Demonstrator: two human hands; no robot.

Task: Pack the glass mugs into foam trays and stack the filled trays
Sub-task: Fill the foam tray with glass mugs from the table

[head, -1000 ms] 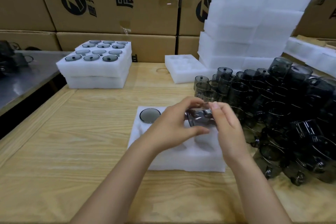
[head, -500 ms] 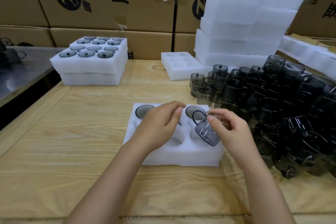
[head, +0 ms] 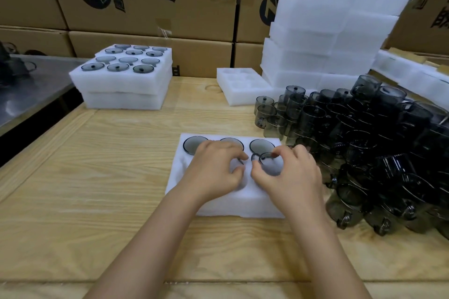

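**Step in hand:** filling a foam tray, fourth cell. The tray lies near the front edge of the counter, about midway along it.

**Seated mugs**: three, filling the tray's far row.

**Fourth mug**: going down into the right-hand cell of the next row. Its rim shows above the foam, so I judge it not fully home.

**Right hand**: palm down over the tray's right side, wrist low. Its fingers are drawn narrow, pinching the mug's rim from above.

**Left hand**: palm down just beside the right, over the middle of the tray. Its fingers are curled toward the thumb. I cannot tell whether they hold anything.

**Next move, as I judge it:** press the mug level, let go, then lift another from the loose mugs heaped along the counter's right edge. That is glass against glass, so a careful single pick is called for. The nearer cells are mostly hidden under the hands.

**Stacking:** not yet due. Two filled trays stand at the far-left corner.
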